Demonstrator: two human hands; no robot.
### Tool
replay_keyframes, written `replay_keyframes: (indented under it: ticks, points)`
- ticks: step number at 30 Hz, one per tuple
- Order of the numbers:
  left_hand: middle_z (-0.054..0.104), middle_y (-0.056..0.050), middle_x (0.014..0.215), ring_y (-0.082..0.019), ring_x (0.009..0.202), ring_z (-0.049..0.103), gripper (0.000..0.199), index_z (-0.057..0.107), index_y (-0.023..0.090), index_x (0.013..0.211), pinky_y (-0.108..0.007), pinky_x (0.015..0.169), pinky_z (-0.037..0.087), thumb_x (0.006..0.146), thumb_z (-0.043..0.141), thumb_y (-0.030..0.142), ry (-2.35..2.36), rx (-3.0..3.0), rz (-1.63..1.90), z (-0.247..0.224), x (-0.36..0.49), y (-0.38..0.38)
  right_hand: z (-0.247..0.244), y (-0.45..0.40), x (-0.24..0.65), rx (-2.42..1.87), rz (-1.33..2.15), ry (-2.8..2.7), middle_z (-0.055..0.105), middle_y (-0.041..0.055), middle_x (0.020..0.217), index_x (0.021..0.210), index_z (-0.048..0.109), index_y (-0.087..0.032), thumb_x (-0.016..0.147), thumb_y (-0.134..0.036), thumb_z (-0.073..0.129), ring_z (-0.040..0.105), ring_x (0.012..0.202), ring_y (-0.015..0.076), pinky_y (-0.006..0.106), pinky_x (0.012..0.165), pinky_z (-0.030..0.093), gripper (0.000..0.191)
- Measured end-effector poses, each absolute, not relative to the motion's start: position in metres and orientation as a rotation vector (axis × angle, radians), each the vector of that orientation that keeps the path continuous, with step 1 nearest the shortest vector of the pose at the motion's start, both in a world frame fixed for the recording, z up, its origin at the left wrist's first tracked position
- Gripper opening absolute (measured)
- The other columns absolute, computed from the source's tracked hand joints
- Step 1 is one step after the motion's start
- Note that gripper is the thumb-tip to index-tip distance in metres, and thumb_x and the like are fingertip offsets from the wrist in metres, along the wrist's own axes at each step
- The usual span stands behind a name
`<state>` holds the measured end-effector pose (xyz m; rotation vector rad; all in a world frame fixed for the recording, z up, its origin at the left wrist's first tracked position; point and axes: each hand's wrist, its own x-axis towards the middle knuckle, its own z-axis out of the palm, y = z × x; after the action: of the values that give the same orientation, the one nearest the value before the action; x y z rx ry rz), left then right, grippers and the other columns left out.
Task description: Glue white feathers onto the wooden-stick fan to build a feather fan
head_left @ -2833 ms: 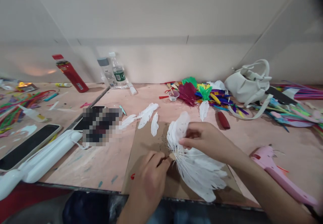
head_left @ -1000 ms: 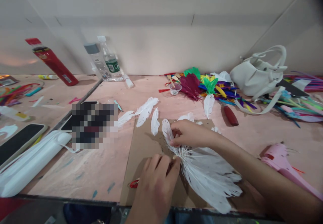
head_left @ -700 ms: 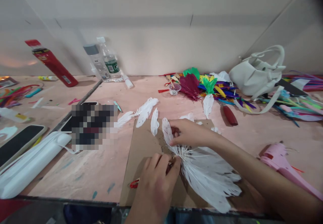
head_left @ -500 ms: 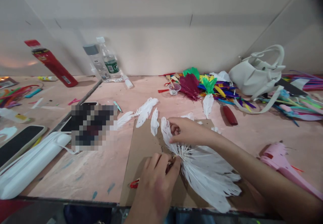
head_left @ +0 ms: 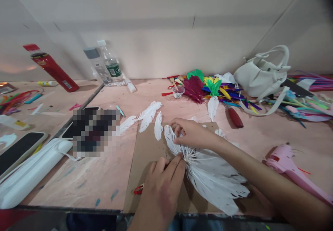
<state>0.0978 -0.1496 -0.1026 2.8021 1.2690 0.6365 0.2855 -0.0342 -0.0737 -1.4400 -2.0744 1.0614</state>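
Note:
A fan of white feathers (head_left: pixel 215 186) lies on a brown cardboard sheet (head_left: pixel 142 158), with its quills gathered in the middle. My left hand (head_left: pixel 163 186) is closed at the quill ends, its fingertips pressed together on the base of a single white feather (head_left: pixel 170 139) that points up and away. Over the fan's far side reaches my right hand (head_left: pixel 191 132). Its fingers are loosely curled, with thumb and index finger apart beside that same feather. The fingertips of my left hand are partly hidden. A red clip-like object (head_left: pixel 138 189) shows by my left wrist.
Loose white feathers (head_left: pixel 150 116) lie beyond the cardboard. A pink glue gun (head_left: pixel 283 160) rests at right, near a red-handled tool (head_left: pixel 235 117). Coloured feathers (head_left: pixel 194 88), a white handbag (head_left: pixel 260 76) and bottles (head_left: pixel 113 69) stand along the wall. Phones (head_left: pixel 22 151) lie left.
My left fingers have straightened and drawn together over the quill base. My right hand has shifted only slightly, its curled fingers a little looser. The feather fan stays in place.

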Motion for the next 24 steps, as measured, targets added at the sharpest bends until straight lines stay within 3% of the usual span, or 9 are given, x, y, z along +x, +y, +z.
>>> replay_keyframes:
  ticks: [9, 14, 18, 24]
  points:
    - [0.058, -0.007, 0.151, -0.026, 0.094, 0.057, 0.057, 0.06, 0.019, 0.135, -0.04, 0.074, 0.045, 0.085, 0.048, -0.005, 1.297, 2.825, 0.556, -0.109, 0.093, -0.148, -0.044, -0.037, 0.302, -1.466, 0.852, -2.035, 0.072, 0.0038, 0.108, 0.119, 0.068, -0.021, 0.087, -0.028, 0.069, 0.063, 0.09, 0.018, 0.031, 0.079, 0.046, 0.032]
    - [0.064, -0.006, 0.142, -0.026, 0.093, 0.057, 0.059, 0.059, 0.02, 0.136, -0.04, 0.077, 0.046, 0.084, 0.047, -0.006, 1.256, 2.769, 0.581, -0.11, 0.092, -0.148, -0.026, -0.044, 0.314, -1.415, 0.79, -2.017, 0.072, 0.0043, 0.104, 0.113, 0.071, -0.023, 0.09, -0.039, 0.066, 0.063, 0.088, 0.019, 0.032, 0.076, 0.047, 0.028]
    - [0.065, -0.005, 0.141, -0.024, 0.091, 0.056, 0.06, 0.054, 0.019, 0.139, -0.038, 0.077, 0.045, 0.086, 0.043, -0.007, 1.239, 2.694, 0.645, -0.106, 0.093, -0.149, -0.016, -0.051, 0.317, -1.421, 0.748, -1.99, 0.073, 0.0043, 0.105, 0.11, 0.072, -0.024, 0.09, -0.037, 0.065, 0.063, 0.083, 0.0184, 0.032, 0.076, 0.049, 0.026]
    - [0.073, -0.009, 0.11, -0.023, 0.082, 0.056, 0.058, 0.047, 0.019, 0.146, -0.035, 0.07, 0.045, 0.093, 0.04, -0.004, 1.252, 2.697, 0.638, -0.105, 0.092, -0.148, -0.013, -0.054, 0.318, -1.404, 0.744, -2.011, 0.074, 0.0038, 0.107, 0.107, 0.073, -0.024, 0.092, -0.041, 0.063, 0.064, 0.083, 0.0183, 0.032, 0.075, 0.049, 0.025]
